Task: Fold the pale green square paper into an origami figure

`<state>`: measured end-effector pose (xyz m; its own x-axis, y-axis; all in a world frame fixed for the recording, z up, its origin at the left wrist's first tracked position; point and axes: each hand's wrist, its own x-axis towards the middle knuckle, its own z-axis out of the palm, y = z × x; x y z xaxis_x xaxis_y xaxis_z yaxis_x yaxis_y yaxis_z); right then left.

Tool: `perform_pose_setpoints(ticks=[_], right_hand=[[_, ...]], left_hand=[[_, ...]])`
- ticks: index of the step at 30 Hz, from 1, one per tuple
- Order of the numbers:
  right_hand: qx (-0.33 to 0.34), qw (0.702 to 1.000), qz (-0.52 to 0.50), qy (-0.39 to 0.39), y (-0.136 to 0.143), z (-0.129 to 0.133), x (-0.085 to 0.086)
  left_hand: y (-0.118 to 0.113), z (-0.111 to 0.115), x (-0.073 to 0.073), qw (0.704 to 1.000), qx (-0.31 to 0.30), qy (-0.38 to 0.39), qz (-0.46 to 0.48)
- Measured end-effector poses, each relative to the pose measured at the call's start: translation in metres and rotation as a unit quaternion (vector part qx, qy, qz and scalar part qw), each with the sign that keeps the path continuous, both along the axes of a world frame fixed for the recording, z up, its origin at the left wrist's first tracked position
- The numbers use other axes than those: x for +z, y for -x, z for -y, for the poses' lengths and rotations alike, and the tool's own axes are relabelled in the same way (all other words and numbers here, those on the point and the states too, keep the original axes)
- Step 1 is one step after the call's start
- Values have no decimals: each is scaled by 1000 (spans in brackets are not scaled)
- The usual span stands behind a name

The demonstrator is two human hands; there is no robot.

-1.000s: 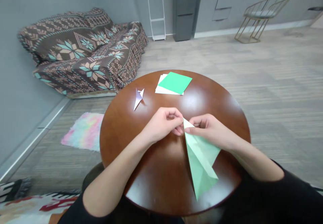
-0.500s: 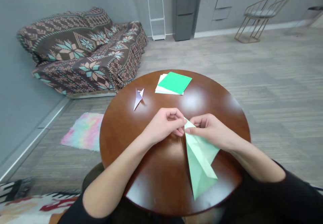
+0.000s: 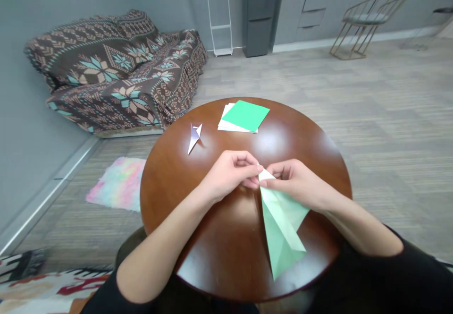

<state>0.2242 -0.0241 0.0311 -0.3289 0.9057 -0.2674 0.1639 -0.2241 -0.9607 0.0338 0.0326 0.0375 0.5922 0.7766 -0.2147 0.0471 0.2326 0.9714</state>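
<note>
A light green sheet of origami paper [image 3: 283, 226], partly folded with creases across it, hangs slanting over the near right part of the table. My left hand [image 3: 235, 174] pinches its upper tip between thumb and fingers. Just to the right, my right hand [image 3: 295, 182] grips the same paper near that tip, its thumb on top and the other fingers partly hidden. The paper widens downward into a pointed lower end towards the table's front edge.
On the round brown table [image 3: 170, 186], a folded purple-and-white paper figure [image 3: 194, 137] lies at the far left. A stack of paper with a green sheet [image 3: 247, 115] on top lies at the back. Beyond are a covered sofa [image 3: 123, 73] and a metal chair [image 3: 366, 19].
Almost nothing differs. Both hands keep their pinch on the light green paper, and the whole view has shifted very slightly.
</note>
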Motion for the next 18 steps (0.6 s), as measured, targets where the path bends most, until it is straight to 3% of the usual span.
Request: perform_pose_setpoints(ticks=[5, 9, 15, 18], right_hand=[[8, 1000, 12, -6, 0, 0, 2], [18, 1000, 14, 5, 1, 0, 3], [14, 1000, 2, -7, -1, -1, 0], [-3, 1000, 4, -9, -1, -1, -1]], left_hand=[[1, -3, -1, 1000, 6, 7, 9], [2, -4, 4, 998, 50, 4, 27], [2, 0, 6, 999, -35, 2, -28], [1, 1, 4, 999, -21, -13, -31]])
